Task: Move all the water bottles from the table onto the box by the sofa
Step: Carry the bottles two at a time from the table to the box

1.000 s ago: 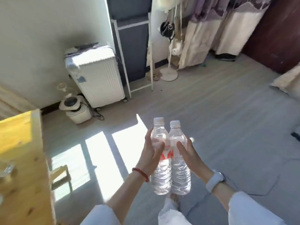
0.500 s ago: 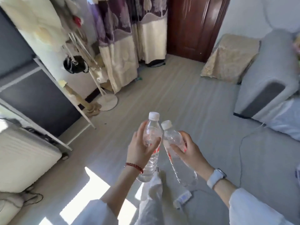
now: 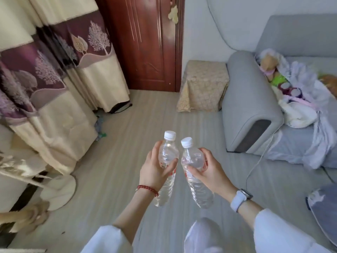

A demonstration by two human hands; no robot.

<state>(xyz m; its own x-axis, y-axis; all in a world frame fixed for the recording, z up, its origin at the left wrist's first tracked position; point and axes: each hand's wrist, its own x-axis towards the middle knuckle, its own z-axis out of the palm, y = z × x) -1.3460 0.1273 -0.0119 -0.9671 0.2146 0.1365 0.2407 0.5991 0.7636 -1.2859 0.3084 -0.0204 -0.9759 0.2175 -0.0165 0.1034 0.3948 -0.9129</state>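
Note:
I carry two clear water bottles with white caps in front of me over the floor. My left hand (image 3: 155,168) is wrapped around the left bottle (image 3: 167,156), which tilts slightly right. My right hand (image 3: 207,169) grips the right bottle (image 3: 194,161), which leans left so the two caps nearly meet. The box (image 3: 204,83), draped in a beige patterned cloth, stands ahead against the wall, right beside the grey sofa's armrest (image 3: 249,99). Its top shows nothing on it.
A purple and cream curtain (image 3: 54,75) hangs on the left, with a dark red door (image 3: 145,42) behind it. Clothes and a soft toy (image 3: 291,88) are piled on the sofa. A white cable (image 3: 255,165) trails over the floor by the sofa. A round stand base (image 3: 60,189) sits lower left.
My view has swung right, away from the wooden table and white suitcase, and the door, box and sofa have come closer. Both bottles stay in my hands, now tilted toward each other.

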